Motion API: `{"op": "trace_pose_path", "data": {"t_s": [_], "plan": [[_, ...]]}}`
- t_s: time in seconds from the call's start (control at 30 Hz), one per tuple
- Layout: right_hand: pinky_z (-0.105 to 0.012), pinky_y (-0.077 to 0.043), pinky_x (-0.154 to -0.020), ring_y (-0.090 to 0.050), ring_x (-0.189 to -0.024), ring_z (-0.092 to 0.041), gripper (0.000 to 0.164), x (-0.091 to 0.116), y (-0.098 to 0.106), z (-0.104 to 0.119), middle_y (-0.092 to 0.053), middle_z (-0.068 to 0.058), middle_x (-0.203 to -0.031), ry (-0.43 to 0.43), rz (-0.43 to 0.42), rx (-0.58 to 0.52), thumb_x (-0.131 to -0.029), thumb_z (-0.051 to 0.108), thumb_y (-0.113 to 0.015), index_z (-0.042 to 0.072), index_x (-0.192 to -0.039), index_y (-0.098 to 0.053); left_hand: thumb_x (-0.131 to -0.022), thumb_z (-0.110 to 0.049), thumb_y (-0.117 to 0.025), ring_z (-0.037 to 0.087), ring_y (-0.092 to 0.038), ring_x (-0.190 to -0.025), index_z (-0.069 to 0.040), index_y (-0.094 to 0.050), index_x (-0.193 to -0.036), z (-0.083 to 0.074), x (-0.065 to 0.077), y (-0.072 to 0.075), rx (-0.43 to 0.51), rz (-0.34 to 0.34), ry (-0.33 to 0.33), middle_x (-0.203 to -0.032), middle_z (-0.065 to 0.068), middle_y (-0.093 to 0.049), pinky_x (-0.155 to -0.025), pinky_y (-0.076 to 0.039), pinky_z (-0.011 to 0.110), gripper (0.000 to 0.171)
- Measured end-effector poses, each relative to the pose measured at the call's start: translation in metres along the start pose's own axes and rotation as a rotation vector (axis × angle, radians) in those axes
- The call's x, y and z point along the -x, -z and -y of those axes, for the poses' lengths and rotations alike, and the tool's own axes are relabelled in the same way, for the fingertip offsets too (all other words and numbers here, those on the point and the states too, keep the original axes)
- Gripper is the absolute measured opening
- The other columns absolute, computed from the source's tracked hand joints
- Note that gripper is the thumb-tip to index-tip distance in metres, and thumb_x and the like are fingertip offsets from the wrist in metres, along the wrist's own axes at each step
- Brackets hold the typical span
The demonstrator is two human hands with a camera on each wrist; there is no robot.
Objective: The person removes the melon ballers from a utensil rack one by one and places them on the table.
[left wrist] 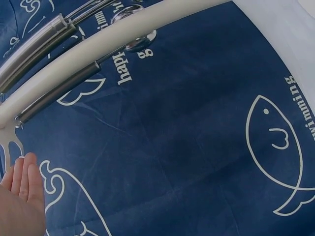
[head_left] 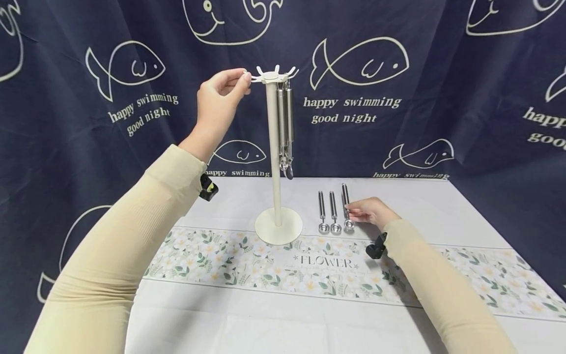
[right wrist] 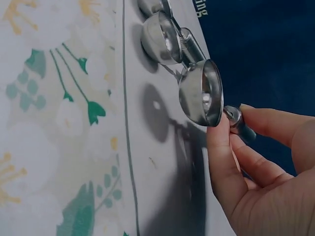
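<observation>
A cream utensil stand (head_left: 274,147) rises from a round base, with hooks spread around its top. At the left of that top, my left hand (head_left: 221,98) pinches the tip of one hook; its fingers (left wrist: 29,182) also show in the left wrist view. Several steel-handled utensils (head_left: 285,118) hang from the stand's right side. My right hand (head_left: 371,211) grips a small steel scoop (right wrist: 202,93) between thumb and fingers, its bowl lifted a little off the table. Two similar scoops, a middle one (head_left: 335,216) and a left one (head_left: 323,216), lie beside it.
White cloth covers the table (head_left: 265,314), crossed by a floral band printed FLOWER (head_left: 327,261). Behind it hangs a dark blue curtain (head_left: 353,142) with fish drawings. A black wrist camera (head_left: 208,188) sits on the left sleeve, another (head_left: 377,247) on the right.
</observation>
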State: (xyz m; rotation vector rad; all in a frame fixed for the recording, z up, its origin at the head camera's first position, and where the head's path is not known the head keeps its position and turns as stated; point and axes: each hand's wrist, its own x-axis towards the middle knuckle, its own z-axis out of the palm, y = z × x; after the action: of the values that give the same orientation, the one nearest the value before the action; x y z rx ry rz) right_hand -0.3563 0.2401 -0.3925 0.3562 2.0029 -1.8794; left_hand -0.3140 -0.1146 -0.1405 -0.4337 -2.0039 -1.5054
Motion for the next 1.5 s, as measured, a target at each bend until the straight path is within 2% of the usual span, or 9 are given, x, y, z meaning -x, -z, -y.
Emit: {"op": "trace_pose_path", "data": {"t_s": [0.3,0.67,0.83,1.2,1.5], "plan": [[-0.022,-0.059,-0.067,-0.065,-0.055,-0.006,0.001,-0.002,-0.003,-0.005,-0.063,0.001,-0.060,-0.005,-0.022,0.067,-0.090,-0.003,-0.060,-0.003,-0.091,-0.059,-0.091,-0.032,-0.067,0.010,-0.069,-0.092,-0.010,-0.068,-0.119,-0.002,0.001,-0.001,-0.003,0.005,-0.006,-0.106,0.009,-0.072,-0.089,-0.051,0.020,0.036],[-0.021,-0.059,-0.063,-0.064,-0.054,-0.007,0.006,-0.008,-0.004,-0.009,-0.063,-0.001,-0.063,-0.007,-0.064,0.116,-0.089,-0.002,-0.063,-0.004,-0.091,-0.057,-0.091,-0.032,-0.067,0.010,-0.069,-0.091,-0.010,-0.067,-0.120,-0.003,0.001,-0.002,0.009,0.007,-0.009,-0.106,0.008,-0.072,-0.090,-0.051,0.020,0.036],[-0.021,-0.059,-0.065,-0.065,-0.055,-0.007,0.007,-0.008,-0.003,-0.009,-0.063,-0.002,-0.064,-0.014,-0.080,0.114,-0.088,-0.002,-0.064,-0.004,-0.093,-0.058,-0.091,-0.033,-0.067,0.010,-0.069,-0.091,-0.011,-0.067,-0.120,-0.004,0.000,-0.003,0.001,0.015,-0.001,-0.104,0.004,-0.072,-0.090,-0.051,0.020,0.037],[-0.022,-0.059,-0.064,-0.064,-0.053,-0.007,0.007,-0.009,-0.006,-0.012,-0.062,-0.002,-0.062,-0.024,-0.099,0.097,-0.088,-0.002,-0.066,-0.005,-0.091,-0.060,-0.093,-0.033,-0.065,0.010,-0.069,-0.092,-0.012,-0.066,-0.123,-0.002,0.002,-0.002,-0.006,0.019,0.014,-0.107,0.005,-0.071,-0.092,-0.051,0.021,0.036],[-0.023,-0.059,-0.066,-0.064,-0.054,-0.008,0.013,-0.008,-0.010,-0.012,-0.061,-0.003,-0.063,-0.020,-0.127,0.091,-0.087,-0.004,-0.065,-0.006,-0.098,-0.058,-0.093,-0.030,-0.065,0.011,-0.069,-0.089,-0.009,-0.066,-0.123,0.001,0.001,-0.002,0.012,0.006,0.005,-0.105,0.008,-0.072,-0.090,-0.052,0.021,0.036]]}}
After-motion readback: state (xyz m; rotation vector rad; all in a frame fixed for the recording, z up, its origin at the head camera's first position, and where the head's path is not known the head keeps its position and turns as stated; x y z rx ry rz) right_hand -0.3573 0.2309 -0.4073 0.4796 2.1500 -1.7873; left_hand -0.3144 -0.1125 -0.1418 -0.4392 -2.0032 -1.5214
